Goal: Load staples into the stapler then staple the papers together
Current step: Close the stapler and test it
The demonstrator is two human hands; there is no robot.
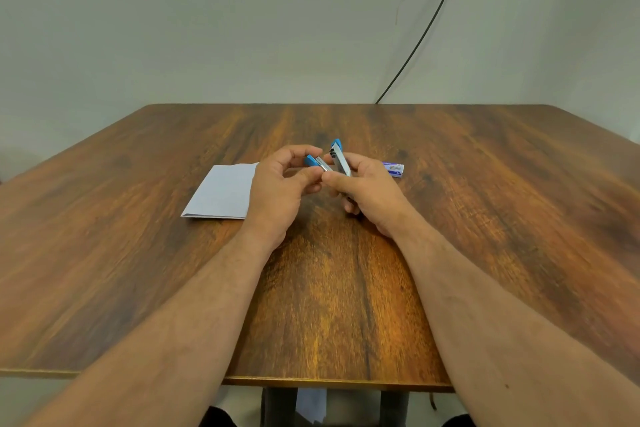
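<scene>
A: A wooden table [450, 253] with a dark, streaky grain stands against a plain pale wall [242, 28], and a black cable [429, 28] runs down the wall to the table's far edge.

B: And the stapler?

A: The stapler [337, 159] is held above the middle of the table, between both hands. It is small, with blue plastic ends and a silver metal body, and it is hinged open in a V shape: one arm points up and away, its blue tip at the top, while the other arm points left with its blue end toward the left fingers.

B: How do the hands hold it?

A: The left hand [280, 191] has its fingers curled over the leftward arm, with the thumb underneath, pinching it. The right hand [367, 191] is wrapped around the raised arm, thumb pressed across the near side by the hinge. Both grips are closed on the stapler. The finer parts inside the open channel are too blurred to make out.

B: Where are the other things?

A: The papers [221, 192], a white folded stack, lie flat on the table just left of the left hand, partly hidden behind it. A small purple and white staple box [394, 169] lies on the table just beyond the right hand.
</scene>
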